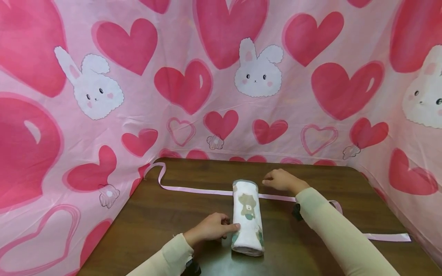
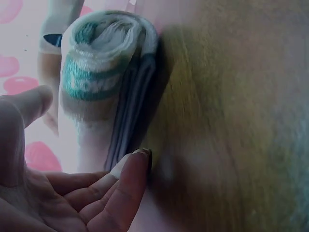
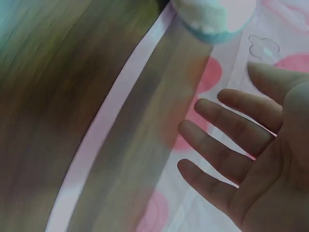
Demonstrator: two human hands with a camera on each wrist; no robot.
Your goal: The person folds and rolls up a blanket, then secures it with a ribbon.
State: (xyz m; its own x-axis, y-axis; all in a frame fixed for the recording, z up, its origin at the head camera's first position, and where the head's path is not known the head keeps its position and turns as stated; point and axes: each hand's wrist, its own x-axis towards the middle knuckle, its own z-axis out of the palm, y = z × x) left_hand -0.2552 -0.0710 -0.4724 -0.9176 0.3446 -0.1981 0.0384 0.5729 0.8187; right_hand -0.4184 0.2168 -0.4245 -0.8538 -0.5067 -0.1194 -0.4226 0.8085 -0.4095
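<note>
A rolled towel (image 1: 246, 226), white with a brown bear and green patches, lies lengthwise on the table across a pink ribbon (image 1: 203, 191). Its spiral end (image 2: 108, 36) and the dark folded edge beneath show in the left wrist view. At the roll's near left side is my left hand (image 1: 212, 228), thumb overlapping its edge in the head view, other fingers low beside it; firm contact cannot be made out. My right hand (image 1: 281, 180) hovers right of the roll's far end, above the ribbon. Its fingers (image 3: 227, 123) are spread and loosely bent, holding nothing.
The ribbon's left end curls near the table's far left corner; its right part loops behind the right sleeve (image 1: 331, 222) and ends near the right edge. A pink cloth (image 1: 214, 96) with hearts and rabbits hangs around the brown wooden table (image 1: 155, 226).
</note>
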